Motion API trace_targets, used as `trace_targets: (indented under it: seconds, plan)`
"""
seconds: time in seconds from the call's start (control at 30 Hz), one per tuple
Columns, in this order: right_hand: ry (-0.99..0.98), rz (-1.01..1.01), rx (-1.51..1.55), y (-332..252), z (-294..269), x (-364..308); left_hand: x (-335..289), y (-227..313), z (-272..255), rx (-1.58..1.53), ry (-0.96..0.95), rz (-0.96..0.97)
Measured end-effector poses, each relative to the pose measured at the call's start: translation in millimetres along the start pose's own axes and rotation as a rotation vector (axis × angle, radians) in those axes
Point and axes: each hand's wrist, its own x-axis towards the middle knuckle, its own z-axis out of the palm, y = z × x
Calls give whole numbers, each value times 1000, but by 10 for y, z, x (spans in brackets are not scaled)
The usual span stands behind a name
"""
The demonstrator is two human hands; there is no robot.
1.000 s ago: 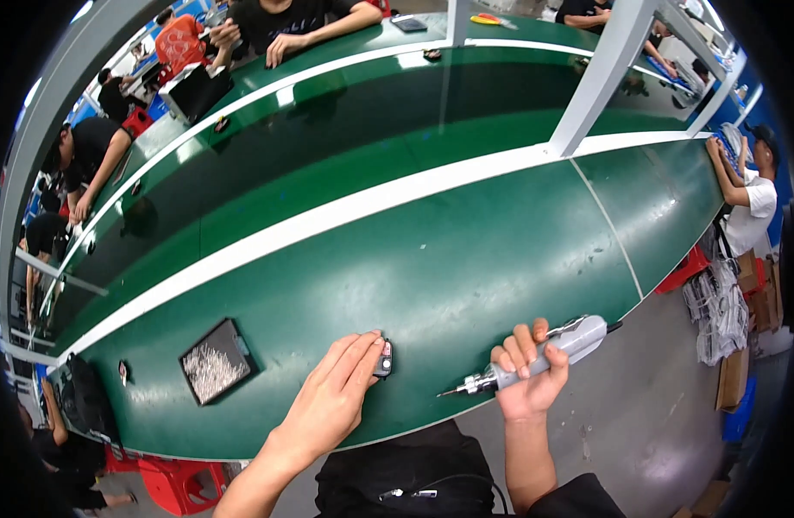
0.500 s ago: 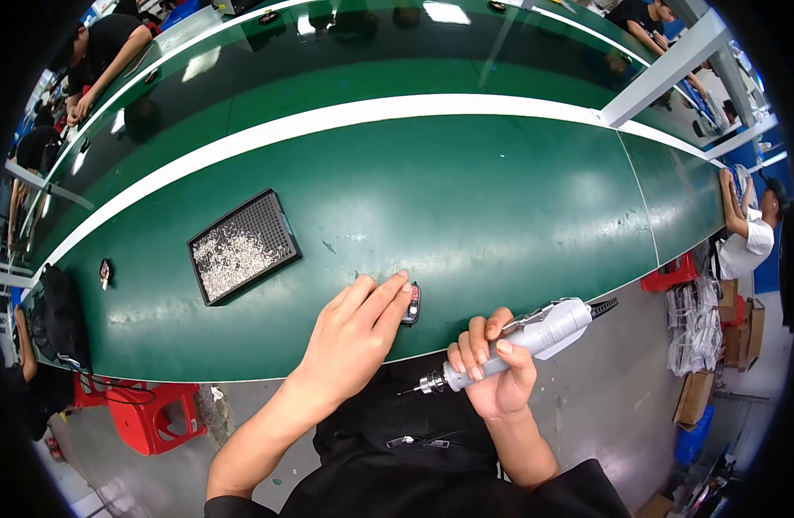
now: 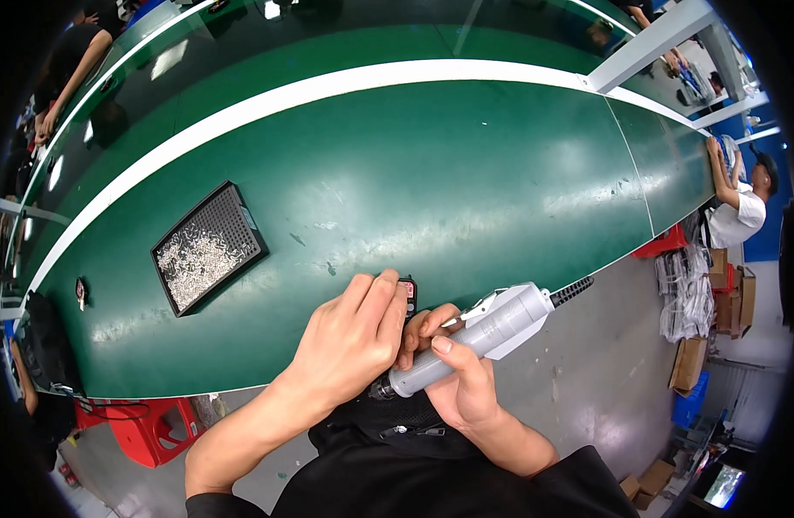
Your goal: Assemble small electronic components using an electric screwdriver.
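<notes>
My left hand (image 3: 349, 341) lies at the table's near edge, its fingers curled against a small black device (image 3: 411, 298) with a red and white part inside. The fingers cover much of the device. In my right hand (image 3: 462, 380) is a grey electric screwdriver (image 3: 492, 332), gripped round its body with the cord end up to the right. Its dark front end points down left, just below my left wrist, over my lap. The right fingertips touch or nearly touch the left hand beside the device.
On the green table (image 3: 466, 190), a black tray (image 3: 211, 250) of small silver screws stands to the left. Farther left are a small dark item (image 3: 82, 293) and a black bag (image 3: 47, 345). A red stool (image 3: 155, 432) is below the edge. A person (image 3: 742, 198) works at the far right.
My right hand has brought the screwdriver left, up against my left hand. The left fingers have curled in more. The whole view has shifted slightly.
</notes>
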Motion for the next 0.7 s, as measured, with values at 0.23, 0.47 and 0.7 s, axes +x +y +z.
trace_targets:
  seconds: [0.23, 0.47, 0.7]
  plan:
    - [-20, 35, 22, -27, -20, 18, -50, -23, 89, -5, 74, 42]
    - [-3, 28, -27, -32, -5, 4, 3, 139, 87, 65, 42, -62]
    - [-85, 1, -155, -166, -71, 19, -101, 127, 90, 97, -26, -71]
